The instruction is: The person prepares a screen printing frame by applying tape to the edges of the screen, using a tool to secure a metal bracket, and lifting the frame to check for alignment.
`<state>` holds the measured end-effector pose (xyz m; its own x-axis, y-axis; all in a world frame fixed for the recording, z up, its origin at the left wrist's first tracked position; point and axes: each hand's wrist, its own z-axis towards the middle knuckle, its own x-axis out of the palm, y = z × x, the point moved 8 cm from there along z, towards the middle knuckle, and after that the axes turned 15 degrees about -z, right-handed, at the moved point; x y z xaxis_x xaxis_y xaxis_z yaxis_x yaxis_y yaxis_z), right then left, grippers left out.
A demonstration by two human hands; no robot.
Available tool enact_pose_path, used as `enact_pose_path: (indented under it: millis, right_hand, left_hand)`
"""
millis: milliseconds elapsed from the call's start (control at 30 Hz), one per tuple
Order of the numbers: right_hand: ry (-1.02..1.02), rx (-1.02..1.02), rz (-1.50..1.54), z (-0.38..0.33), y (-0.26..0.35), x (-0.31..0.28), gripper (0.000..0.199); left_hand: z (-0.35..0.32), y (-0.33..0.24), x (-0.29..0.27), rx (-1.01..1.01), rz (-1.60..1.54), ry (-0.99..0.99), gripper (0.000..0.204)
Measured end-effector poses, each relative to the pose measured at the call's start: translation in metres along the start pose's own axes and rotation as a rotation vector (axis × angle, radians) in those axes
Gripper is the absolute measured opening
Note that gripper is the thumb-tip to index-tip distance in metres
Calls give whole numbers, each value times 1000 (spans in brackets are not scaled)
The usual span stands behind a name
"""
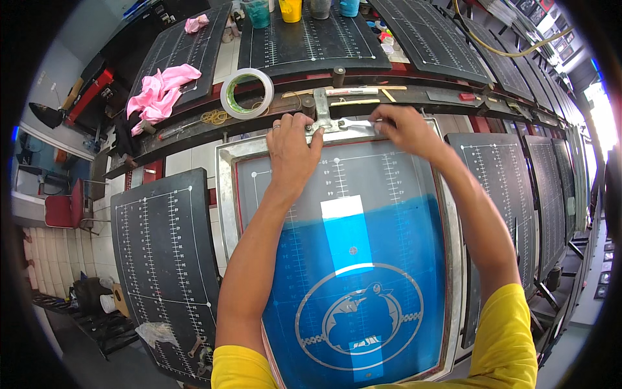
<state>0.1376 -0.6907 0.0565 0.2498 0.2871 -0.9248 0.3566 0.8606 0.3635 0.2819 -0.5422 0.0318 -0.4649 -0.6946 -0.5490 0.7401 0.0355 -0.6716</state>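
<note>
A silk-screen frame (457, 285) with a silvery metal rim lies in front of me, its mesh (414, 246) coated blue and showing a bird inside rings. A metal bracket (322, 110) with bolts joins the frame's far edge to the dark rail. My left hand (291, 146) is closed over the bracket's left end, its thumb beside a bolt. To its right, my right hand (408, 133) grips a wrench (355, 124), whose far end reaches a bolt on the bracket. A white strip (343, 207) shows under the mesh.
Green-cored tape (224, 94), rubber bands (214, 117) and a marker (353, 91) lie along the rail (285, 104). Pink cloth (162, 91) drapes a board at left. Ink tubs (290, 10) stand on the far board. Black marked boards (162, 259) flank the frame; another wrench (195, 345) lies lower left.
</note>
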Motion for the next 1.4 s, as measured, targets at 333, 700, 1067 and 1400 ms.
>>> enact_pose_path:
  millis: [333, 700, 1067, 1400]
  right_hand:
    - [-139, -220, -197, -41, 111, 13, 30]
    - [326, -185, -22, 67, 135, 5, 22]
    - [266, 179, 225, 126, 63, 19, 32]
    - [141, 629, 565, 91, -30, 17, 24]
  left_hand:
    - [-1, -1, -1, 24, -27, -44, 22]
    - [-8, 2, 4, 174, 178, -51, 25]
    - [-1, -3, 0, 32, 34, -35, 24]
    - [0, -2, 1, -8, 20, -7, 24]
